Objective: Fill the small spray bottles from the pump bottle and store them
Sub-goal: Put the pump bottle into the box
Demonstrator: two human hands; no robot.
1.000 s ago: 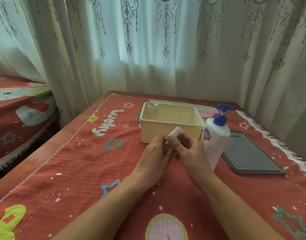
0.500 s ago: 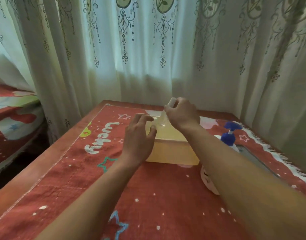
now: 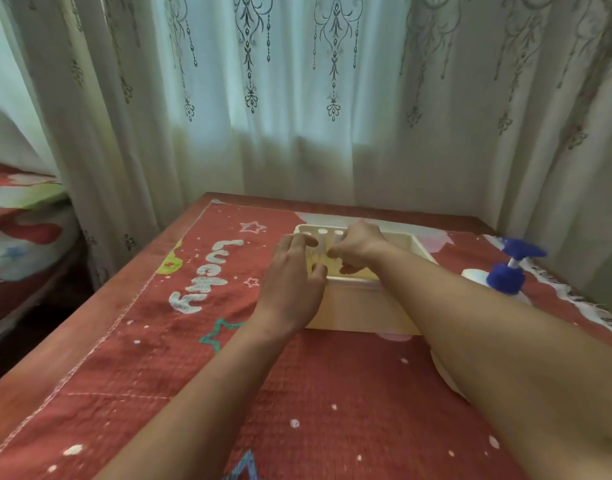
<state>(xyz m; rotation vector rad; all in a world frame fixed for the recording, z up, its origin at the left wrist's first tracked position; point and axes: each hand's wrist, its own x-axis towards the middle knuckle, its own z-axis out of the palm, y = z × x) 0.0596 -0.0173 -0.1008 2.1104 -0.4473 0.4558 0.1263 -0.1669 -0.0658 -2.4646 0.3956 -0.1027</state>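
Box (image 3: 360,306), cream plastic and rectangular, on a red patterned cloth (image 3: 159,375). The right hand (image 3: 358,247), raised above it a moment ago, now grips a small white-capped spray bottle (image 3: 338,236) inside its far left corner, beside two more bottles (image 3: 321,233). The left hand (image 3: 290,278) rests loose-fingered on the rim.

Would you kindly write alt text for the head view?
A person's right hand holds a small spray bottle upright beside two others in a cream bin's far-left corner; the open left hand is at its near rim. A blue-topped pump bottle stands right of it on a red tablecloth.
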